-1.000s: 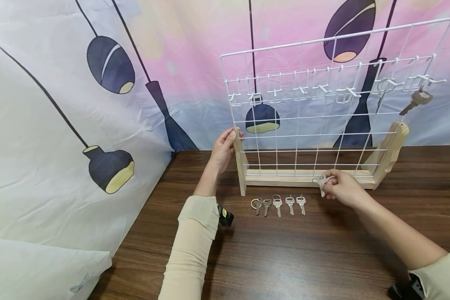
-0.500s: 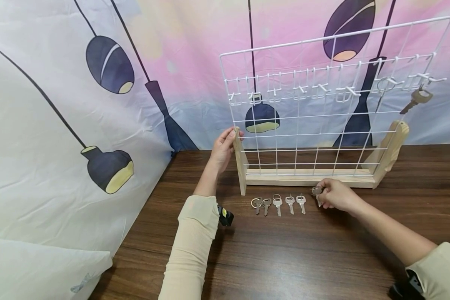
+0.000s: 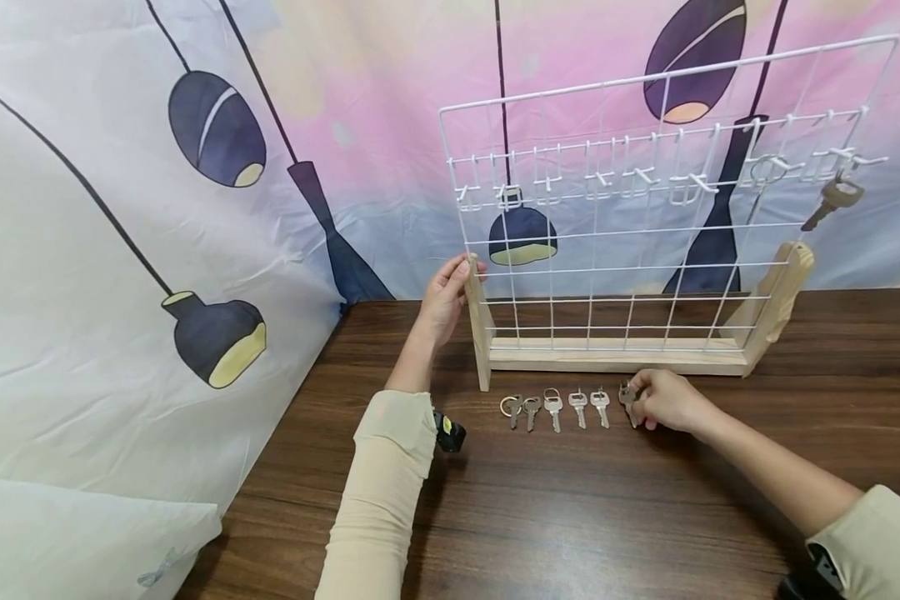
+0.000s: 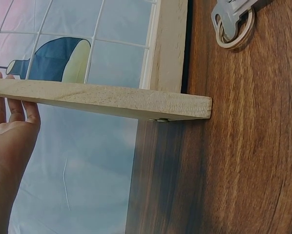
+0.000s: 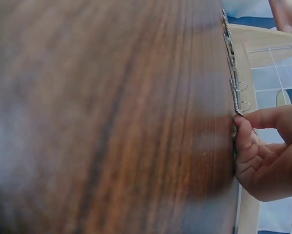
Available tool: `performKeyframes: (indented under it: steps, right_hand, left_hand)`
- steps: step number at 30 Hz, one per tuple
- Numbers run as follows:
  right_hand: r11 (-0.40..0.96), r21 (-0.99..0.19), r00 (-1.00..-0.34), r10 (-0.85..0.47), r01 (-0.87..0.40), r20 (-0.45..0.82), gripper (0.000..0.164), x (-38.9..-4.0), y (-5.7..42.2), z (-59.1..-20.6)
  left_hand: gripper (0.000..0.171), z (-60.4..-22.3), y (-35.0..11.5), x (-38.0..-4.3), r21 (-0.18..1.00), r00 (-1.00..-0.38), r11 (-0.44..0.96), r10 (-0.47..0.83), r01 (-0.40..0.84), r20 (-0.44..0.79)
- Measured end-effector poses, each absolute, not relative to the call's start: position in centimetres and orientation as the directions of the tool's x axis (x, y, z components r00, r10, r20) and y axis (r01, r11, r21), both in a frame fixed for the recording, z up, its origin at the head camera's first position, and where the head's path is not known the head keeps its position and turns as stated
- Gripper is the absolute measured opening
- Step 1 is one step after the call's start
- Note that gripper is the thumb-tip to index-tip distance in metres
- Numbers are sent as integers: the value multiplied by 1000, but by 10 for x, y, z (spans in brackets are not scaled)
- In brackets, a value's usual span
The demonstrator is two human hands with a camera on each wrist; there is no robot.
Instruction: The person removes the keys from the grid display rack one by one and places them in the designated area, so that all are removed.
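Note:
My left hand (image 3: pixel 444 304) grips the upper end of the wooden left side post (image 3: pixel 480 333) of a white wire grid rack (image 3: pixel 592 271); in the left wrist view its fingers curl behind that post (image 4: pixel 102 99). Down at the tabletop, my right hand (image 3: pixel 669 402) pinches a silver key (image 3: pixel 627 404) at the right end of a row of keys. Several keys with rings, among them a key with a large ring (image 3: pixel 552 408), lie to its left. The right wrist view shows the thumb and finger of the right hand (image 5: pixel 270 151) low against the table.
White hooks (image 3: pixel 637 179) line the upper part of the grid. Two keys hang at the right, one being a dark key (image 3: pixel 832 202). A wooden base bar (image 3: pixel 615 361) runs behind the row on the brown table (image 3: pixel 540 508). A printed cloth (image 3: pixel 390 108) hangs behind.
My right hand has come down and slightly left from the base bar, bringing its key to the tabletop beside the row. The left hand stays on the post.

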State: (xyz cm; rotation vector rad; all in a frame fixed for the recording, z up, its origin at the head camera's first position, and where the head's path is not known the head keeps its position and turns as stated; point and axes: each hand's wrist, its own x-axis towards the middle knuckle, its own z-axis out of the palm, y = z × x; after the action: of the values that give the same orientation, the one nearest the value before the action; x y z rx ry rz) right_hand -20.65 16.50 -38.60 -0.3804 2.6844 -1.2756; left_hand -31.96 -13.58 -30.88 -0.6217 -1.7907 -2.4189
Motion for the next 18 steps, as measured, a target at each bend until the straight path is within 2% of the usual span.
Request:
performKeyframes:
  steps: [8, 18]
  right_hand:
    - [648, -747, -965, -259, -148, -34, 15, -207, 161, -385]
    - [704, -700, -976, -213, -120, -47, 26, -206, 159, -383]
  left_hand:
    - [36, -309, -137, -319, 899, -917, -322, 165, 297, 362]
    - [35, -309, -135, -320, 901, -918, -325, 175, 288, 356]
